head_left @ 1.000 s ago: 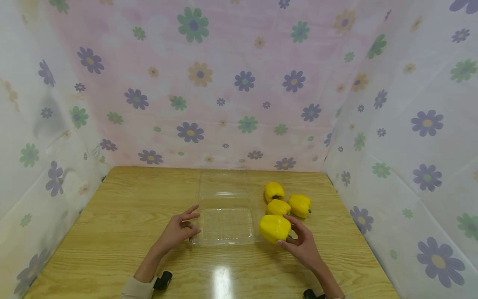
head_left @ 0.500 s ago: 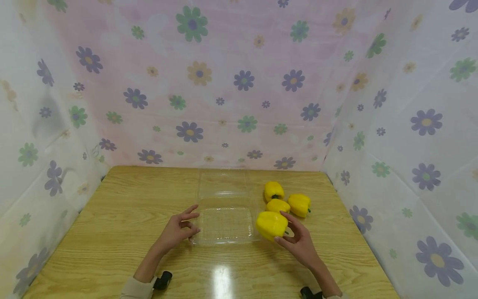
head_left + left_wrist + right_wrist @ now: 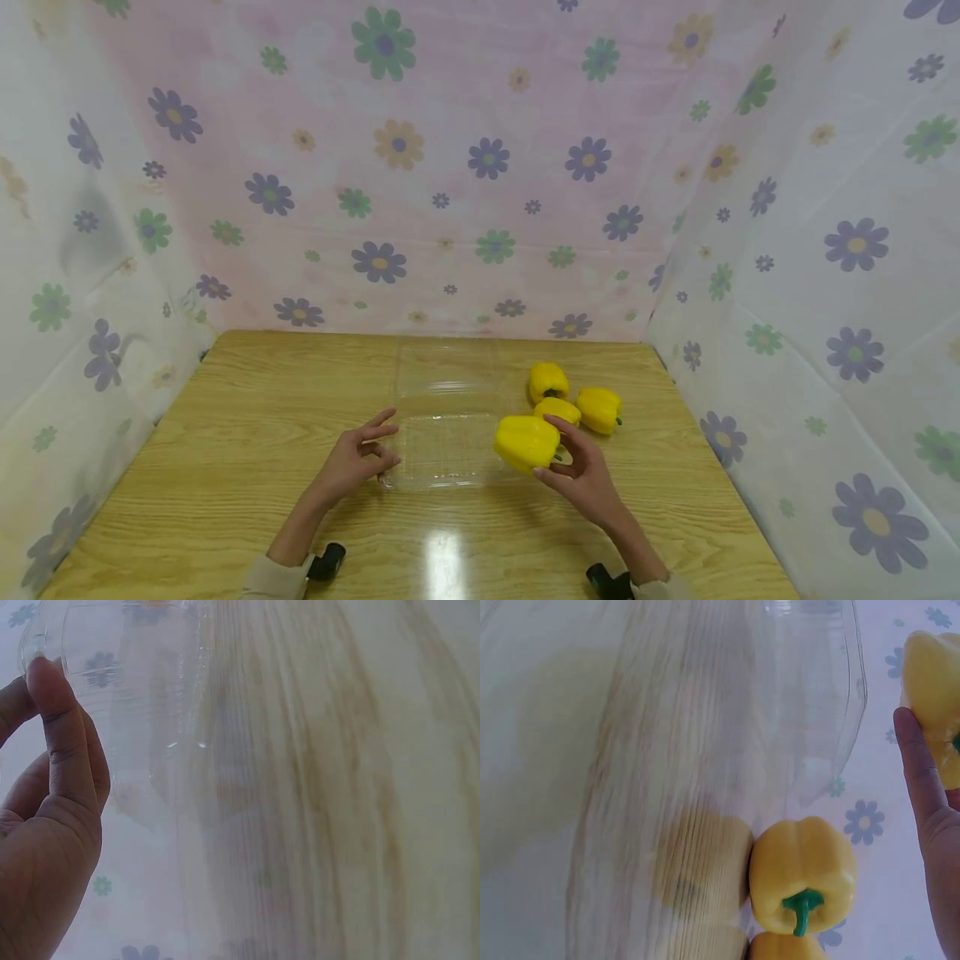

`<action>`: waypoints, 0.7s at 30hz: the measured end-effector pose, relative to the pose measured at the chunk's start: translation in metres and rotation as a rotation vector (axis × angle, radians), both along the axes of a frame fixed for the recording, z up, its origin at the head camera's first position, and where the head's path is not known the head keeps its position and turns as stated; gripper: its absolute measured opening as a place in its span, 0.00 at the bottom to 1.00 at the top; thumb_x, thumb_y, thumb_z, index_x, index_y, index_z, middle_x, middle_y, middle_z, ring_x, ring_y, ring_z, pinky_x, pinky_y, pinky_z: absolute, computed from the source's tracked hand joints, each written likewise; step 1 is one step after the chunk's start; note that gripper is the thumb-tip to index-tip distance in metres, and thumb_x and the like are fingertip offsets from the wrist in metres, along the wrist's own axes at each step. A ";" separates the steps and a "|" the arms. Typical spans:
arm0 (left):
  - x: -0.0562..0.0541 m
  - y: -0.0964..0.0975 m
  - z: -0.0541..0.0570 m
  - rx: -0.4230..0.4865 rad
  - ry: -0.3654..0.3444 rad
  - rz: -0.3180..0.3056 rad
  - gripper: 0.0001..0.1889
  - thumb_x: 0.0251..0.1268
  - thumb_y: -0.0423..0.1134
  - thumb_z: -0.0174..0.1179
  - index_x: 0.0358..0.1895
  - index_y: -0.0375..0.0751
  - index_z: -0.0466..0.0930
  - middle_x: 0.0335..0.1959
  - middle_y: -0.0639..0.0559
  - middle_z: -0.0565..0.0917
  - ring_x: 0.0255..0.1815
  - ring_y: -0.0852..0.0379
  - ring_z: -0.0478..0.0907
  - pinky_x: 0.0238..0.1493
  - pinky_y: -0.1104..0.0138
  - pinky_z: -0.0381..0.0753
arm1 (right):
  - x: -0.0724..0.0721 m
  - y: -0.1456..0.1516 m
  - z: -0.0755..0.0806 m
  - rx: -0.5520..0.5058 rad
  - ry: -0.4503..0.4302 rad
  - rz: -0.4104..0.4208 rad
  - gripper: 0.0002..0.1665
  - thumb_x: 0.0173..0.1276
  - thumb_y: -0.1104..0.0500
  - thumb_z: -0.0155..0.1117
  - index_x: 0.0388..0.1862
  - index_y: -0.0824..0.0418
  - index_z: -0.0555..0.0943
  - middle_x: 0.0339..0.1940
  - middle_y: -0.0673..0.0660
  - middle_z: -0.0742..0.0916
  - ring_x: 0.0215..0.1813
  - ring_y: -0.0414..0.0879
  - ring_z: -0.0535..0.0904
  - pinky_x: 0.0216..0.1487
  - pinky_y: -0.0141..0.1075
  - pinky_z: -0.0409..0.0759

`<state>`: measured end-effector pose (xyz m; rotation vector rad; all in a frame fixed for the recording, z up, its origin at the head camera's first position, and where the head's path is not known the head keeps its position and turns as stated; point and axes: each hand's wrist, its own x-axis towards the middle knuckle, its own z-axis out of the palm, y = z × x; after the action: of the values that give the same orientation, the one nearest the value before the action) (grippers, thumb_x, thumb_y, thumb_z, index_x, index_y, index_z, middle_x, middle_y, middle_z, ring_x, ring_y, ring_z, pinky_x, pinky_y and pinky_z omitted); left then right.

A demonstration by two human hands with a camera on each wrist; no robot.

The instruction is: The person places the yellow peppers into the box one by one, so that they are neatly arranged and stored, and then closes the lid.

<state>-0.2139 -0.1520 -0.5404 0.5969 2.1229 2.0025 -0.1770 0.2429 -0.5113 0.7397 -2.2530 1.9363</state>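
A yellow bell pepper [image 3: 525, 442] is in my right hand [image 3: 587, 477], gripped between thumb and fingers near its green stem. It hangs over the right edge of a clear plastic clamshell box [image 3: 450, 482], which lies unfolded with its lid [image 3: 447, 367] toward the back wall. My left hand [image 3: 352, 460] pinches the box's left rim; the left wrist view shows the thumb [image 3: 54, 686] against the clear plastic. Several yellow bell peppers, such as the right one [image 3: 598, 410], lie together beyond my right hand. In the right wrist view, the held pepper [image 3: 934, 682] is cut off by the frame edge.
A wood-grain table [image 3: 285, 400] carries everything. Flower-print cloth [image 3: 442, 167] hangs at the back and both sides. One loose pepper [image 3: 802, 874] lies close to the box's right side in the right wrist view.
My right hand has moved left with the pepper, from beside the box to over its right edge. My left hand stays on the rim, and the other peppers have not moved.
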 end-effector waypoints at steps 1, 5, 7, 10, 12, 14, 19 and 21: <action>0.000 0.000 0.000 -0.001 0.002 0.001 0.31 0.64 0.27 0.67 0.68 0.16 0.67 0.80 0.30 0.54 0.32 0.51 0.82 0.27 0.67 0.84 | -0.001 -0.003 0.000 -0.004 -0.001 0.006 0.44 0.65 0.72 0.70 0.77 0.67 0.63 0.74 0.72 0.68 0.68 0.39 0.75 0.52 0.41 0.86; 0.001 0.000 0.001 -0.011 0.010 0.000 0.32 0.64 0.27 0.67 0.68 0.16 0.67 0.80 0.30 0.54 0.31 0.46 0.82 0.27 0.66 0.84 | -0.004 -0.014 0.000 -0.014 0.001 0.037 0.43 0.66 0.72 0.69 0.78 0.68 0.62 0.71 0.67 0.72 0.66 0.41 0.77 0.52 0.42 0.87; 0.001 0.000 0.001 -0.018 0.012 0.000 0.32 0.64 0.27 0.68 0.68 0.16 0.67 0.80 0.30 0.54 0.30 0.46 0.81 0.27 0.66 0.84 | -0.005 -0.019 -0.001 -0.015 -0.003 0.048 0.43 0.66 0.72 0.69 0.77 0.68 0.62 0.71 0.66 0.73 0.67 0.41 0.76 0.52 0.42 0.87; 0.001 0.000 0.003 -0.026 0.010 -0.002 0.32 0.64 0.27 0.68 0.68 0.16 0.67 0.80 0.30 0.54 0.30 0.45 0.81 0.28 0.66 0.84 | -0.007 -0.028 -0.002 -0.017 -0.024 0.056 0.43 0.66 0.71 0.70 0.78 0.65 0.63 0.72 0.66 0.71 0.67 0.40 0.75 0.53 0.42 0.86; 0.001 -0.001 0.004 -0.029 0.005 -0.004 0.32 0.64 0.28 0.68 0.68 0.16 0.66 0.80 0.30 0.54 0.30 0.45 0.81 0.28 0.66 0.84 | -0.009 -0.035 -0.002 -0.019 -0.031 0.062 0.44 0.65 0.71 0.71 0.78 0.63 0.64 0.73 0.67 0.70 0.68 0.40 0.75 0.53 0.42 0.86; 0.001 -0.001 0.006 -0.031 -0.002 -0.005 0.33 0.64 0.28 0.68 0.68 0.16 0.66 0.81 0.31 0.54 0.30 0.48 0.81 0.28 0.65 0.84 | -0.011 -0.041 -0.002 -0.022 -0.037 0.066 0.44 0.65 0.71 0.71 0.78 0.61 0.65 0.74 0.67 0.69 0.67 0.40 0.75 0.54 0.42 0.86; 0.003 0.001 0.009 -0.062 -0.017 0.013 0.33 0.63 0.29 0.70 0.68 0.15 0.67 0.80 0.32 0.55 0.28 0.59 0.78 0.27 0.65 0.84 | -0.015 -0.054 -0.002 -0.016 -0.053 0.066 0.43 0.65 0.70 0.71 0.77 0.60 0.66 0.76 0.66 0.68 0.67 0.41 0.75 0.53 0.41 0.86; 0.004 0.003 0.011 -0.079 -0.022 0.024 0.33 0.62 0.29 0.70 0.67 0.15 0.68 0.80 0.32 0.56 0.27 0.60 0.78 0.27 0.66 0.84 | -0.017 -0.058 -0.002 -0.005 -0.070 0.061 0.43 0.65 0.69 0.72 0.77 0.62 0.66 0.76 0.65 0.68 0.67 0.45 0.75 0.52 0.40 0.86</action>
<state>-0.2096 -0.1494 -0.5297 0.5369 2.1949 1.9170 -0.1936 0.1845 -0.5129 0.7599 -2.2901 2.0251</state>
